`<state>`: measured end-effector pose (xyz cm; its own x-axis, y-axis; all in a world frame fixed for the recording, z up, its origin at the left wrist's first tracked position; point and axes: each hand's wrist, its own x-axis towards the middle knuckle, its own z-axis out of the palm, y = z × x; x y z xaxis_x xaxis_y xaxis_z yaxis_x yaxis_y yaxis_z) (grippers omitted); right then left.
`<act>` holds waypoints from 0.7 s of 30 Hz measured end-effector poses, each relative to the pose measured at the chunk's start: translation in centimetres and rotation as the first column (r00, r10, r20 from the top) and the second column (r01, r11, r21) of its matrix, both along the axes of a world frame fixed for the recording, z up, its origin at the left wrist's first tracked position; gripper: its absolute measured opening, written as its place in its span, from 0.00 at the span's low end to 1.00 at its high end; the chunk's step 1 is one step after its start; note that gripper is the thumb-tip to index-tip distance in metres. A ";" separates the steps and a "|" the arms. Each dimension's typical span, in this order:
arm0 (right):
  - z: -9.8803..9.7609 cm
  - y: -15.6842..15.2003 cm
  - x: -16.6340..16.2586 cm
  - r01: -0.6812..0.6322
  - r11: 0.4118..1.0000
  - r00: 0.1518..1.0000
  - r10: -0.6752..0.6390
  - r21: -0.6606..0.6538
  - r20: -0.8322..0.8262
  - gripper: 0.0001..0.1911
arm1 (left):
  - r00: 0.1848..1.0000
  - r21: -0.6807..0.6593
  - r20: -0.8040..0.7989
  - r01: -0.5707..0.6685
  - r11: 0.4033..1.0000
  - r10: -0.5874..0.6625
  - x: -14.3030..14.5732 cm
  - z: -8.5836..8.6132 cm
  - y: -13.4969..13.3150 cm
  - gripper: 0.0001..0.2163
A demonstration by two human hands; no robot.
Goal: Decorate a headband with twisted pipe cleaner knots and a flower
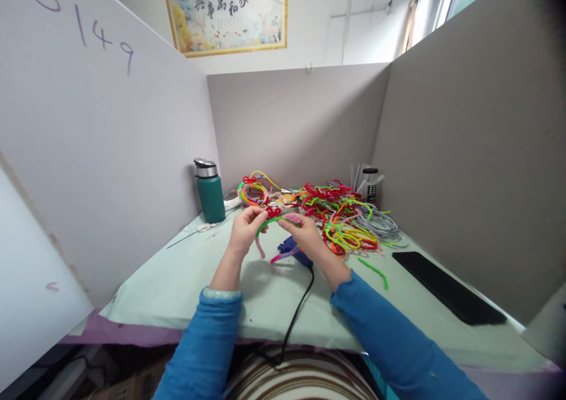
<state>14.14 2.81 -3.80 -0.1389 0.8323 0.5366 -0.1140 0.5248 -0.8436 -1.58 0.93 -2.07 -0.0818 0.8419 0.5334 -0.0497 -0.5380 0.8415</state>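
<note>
Both my hands hold a curved band of pipe cleaners (270, 219) above the table, mostly green, with pink at the right and a red looped bow near the left. My left hand (246, 230) pinches it beside the red bow. With fingers closed, my right hand (305, 235) grips its right side by the pink part. A pale pink end (260, 248) hangs down below the left fingers. Under the hands lies a dark blue object (288, 245) with a black cable (297, 312); its kind is partly hidden. A pink and purple pipe cleaner piece (283, 256) shows in front of it.
A green bottle (210, 193) stands at the back left, near a coloured pipe cleaner ring (253, 193). Behind my right hand lies a tangled pipe cleaner heap (331, 202). A green piece (375, 272) and a black flat slab (446, 287) lie right. Partitions (300, 123) enclose the table.
</note>
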 end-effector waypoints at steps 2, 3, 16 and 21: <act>-0.1 0.1 0.0 0.002 1.000 1.000 -0.002 0.001 -0.007 0.16 | 1.000 0.000 -0.023 -0.003 1.000 0.003 -0.1 0.1 -0.1 0.12; -0.1 0.1 0.0 0.001 1.000 1.000 -0.001 0.004 -0.007 0.16 | 0.999 0.001 -0.031 -0.008 1.000 0.008 -0.1 0.1 -0.1 0.12; -0.5 0.4 -0.1 0.002 1.000 1.000 -0.002 0.003 -0.002 0.17 | 0.988 0.062 -0.155 -0.014 0.998 0.024 -0.7 0.4 -0.7 0.11; -0.4 0.3 -0.1 0.003 1.000 1.000 -0.003 0.006 0.012 0.17 | 0.991 0.038 -0.135 -0.010 0.999 0.015 -0.5 0.4 -0.8 0.11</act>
